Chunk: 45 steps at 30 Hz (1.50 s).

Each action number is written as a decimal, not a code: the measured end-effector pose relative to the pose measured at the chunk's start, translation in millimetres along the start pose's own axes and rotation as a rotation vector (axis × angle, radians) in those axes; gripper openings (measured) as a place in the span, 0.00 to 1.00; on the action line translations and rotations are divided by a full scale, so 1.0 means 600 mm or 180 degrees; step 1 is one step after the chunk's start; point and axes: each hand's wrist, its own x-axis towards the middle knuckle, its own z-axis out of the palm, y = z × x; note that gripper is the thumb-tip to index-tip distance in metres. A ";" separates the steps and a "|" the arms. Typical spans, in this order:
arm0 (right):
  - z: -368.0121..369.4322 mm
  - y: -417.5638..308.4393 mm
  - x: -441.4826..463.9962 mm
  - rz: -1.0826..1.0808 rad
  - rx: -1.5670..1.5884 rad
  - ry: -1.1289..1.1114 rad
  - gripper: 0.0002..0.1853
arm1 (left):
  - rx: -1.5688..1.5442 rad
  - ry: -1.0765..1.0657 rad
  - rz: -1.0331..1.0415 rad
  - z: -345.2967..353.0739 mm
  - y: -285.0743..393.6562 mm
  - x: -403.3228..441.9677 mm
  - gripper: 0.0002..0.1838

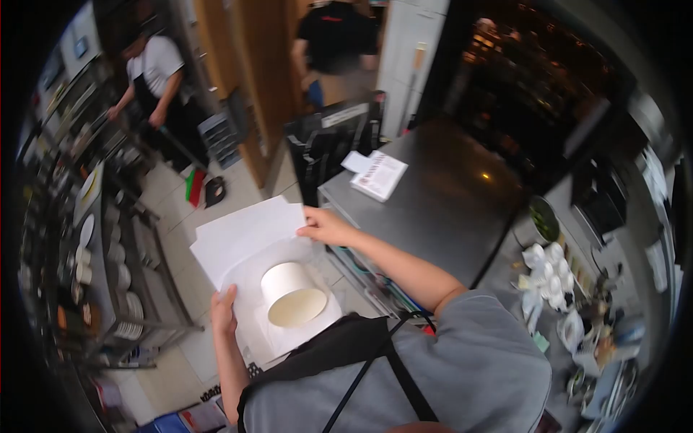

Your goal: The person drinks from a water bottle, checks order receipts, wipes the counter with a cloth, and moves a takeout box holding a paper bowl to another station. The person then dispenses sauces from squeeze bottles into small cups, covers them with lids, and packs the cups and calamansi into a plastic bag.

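Observation:
An unfolded white cardboard box [253, 225] is held up in front of my apron, its flap standing away from me. My left hand [224, 310] grips its left edge, thumb on the inner face. On the far right corner of the flap, my right hand [328, 227] pinches the card between thumb and fingers. Inside the box a white paper tub [281, 281] lies tipped, its open mouth facing me; it looks empty. White paper [325, 317] appears under the tub. Neither hand touches the tub.
A steel counter [447, 187] bears a small printed box [380, 175]. To the left, a rack [137, 267] holds stacked dishes. One person [155, 72] sweeps with a broom [193, 186]; another person [336, 40] stands ahead. Bagged cups [552, 270] are at right.

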 end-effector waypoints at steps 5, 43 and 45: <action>0.039 0.009 0.140 0.0316 0.0236 -0.0302 0.14 | -0.0087 0.0288 -0.0207 -0.076 0.036 0.090 0.15; 1.114 -0.038 1.135 0.0719 0.1363 -0.1615 0.19 | -0.0756 0.4453 0.1433 -0.880 0.250 0.072 0.12; 1.163 -0.042 1.141 0.0705 0.1371 -0.1536 0.23 | -0.0651 0.4510 0.1385 -0.902 0.284 0.094 0.12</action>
